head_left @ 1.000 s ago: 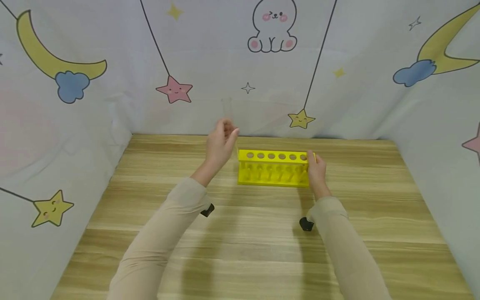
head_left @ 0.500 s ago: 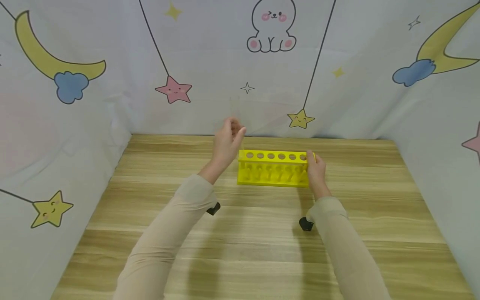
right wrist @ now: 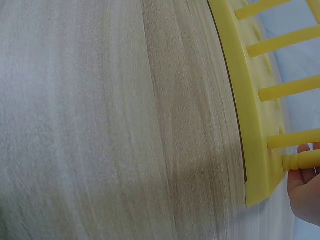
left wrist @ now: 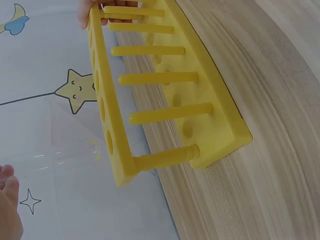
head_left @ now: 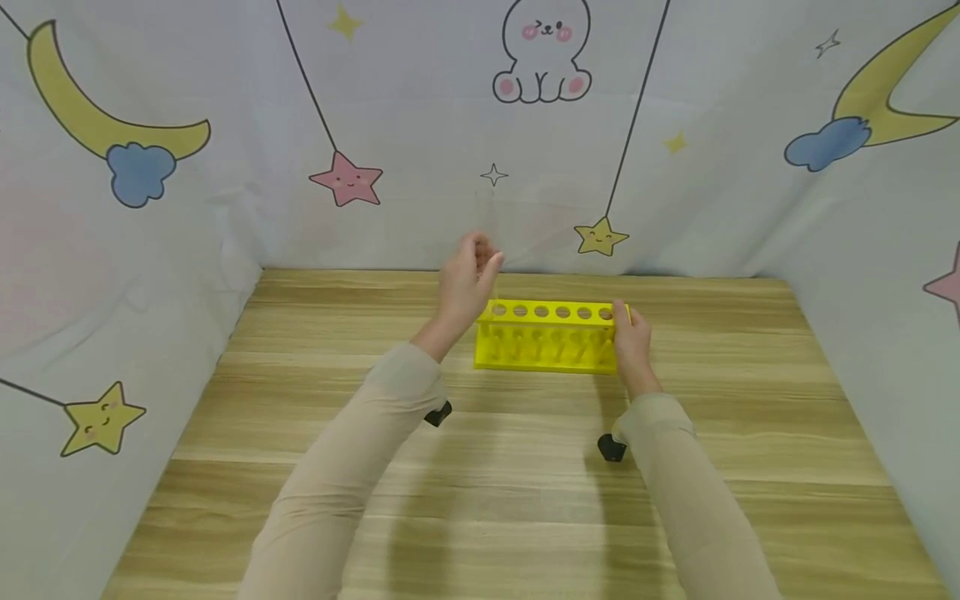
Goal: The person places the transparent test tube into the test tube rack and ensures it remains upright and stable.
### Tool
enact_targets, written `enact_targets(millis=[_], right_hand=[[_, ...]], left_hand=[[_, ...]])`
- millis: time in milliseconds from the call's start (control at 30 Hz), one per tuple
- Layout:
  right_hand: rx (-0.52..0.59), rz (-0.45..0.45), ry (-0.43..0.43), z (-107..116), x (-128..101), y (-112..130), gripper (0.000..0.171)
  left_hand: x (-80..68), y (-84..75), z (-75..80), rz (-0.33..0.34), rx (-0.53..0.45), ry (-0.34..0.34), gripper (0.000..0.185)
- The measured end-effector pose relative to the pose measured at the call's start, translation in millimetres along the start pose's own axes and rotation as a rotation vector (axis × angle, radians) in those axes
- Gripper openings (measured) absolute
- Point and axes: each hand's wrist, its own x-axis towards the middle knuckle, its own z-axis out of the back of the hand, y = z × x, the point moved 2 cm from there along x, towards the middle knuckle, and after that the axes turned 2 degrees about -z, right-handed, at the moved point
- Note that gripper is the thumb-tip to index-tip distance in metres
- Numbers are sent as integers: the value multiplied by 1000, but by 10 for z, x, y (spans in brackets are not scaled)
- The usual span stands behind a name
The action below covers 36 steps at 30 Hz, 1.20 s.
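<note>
A yellow test tube rack [head_left: 547,340] with a row of round holes stands on the wooden table [head_left: 480,483] near the back. My right hand [head_left: 626,327] grips its right end, seen also in the right wrist view as fingers [right wrist: 305,192] round the end post of the rack [right wrist: 250,125]. My left hand [head_left: 478,257] is raised above the rack's left end and pinches a clear glass test tube [head_left: 486,212] held about upright. In the left wrist view the test tube [left wrist: 55,157] has its lower tip close to the end hole of the rack [left wrist: 165,100].
A printed cloth backdrop [head_left: 480,125] with stars, moons and a bunny closes the back and both sides of the table. The wooden surface runs bare from the rack to the front edge. A small black camera hangs under each wrist [head_left: 611,448].
My left hand has moved right with the test tube, from left of the rack to above its left end. The right hand and the rack have stayed still.
</note>
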Motion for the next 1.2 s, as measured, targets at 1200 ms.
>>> enact_targets(millis=[1200], right_hand=[[7,6,-1,-4,9,-15,34]], left_hand=[[-51,66,-209,3,50,-31,27]])
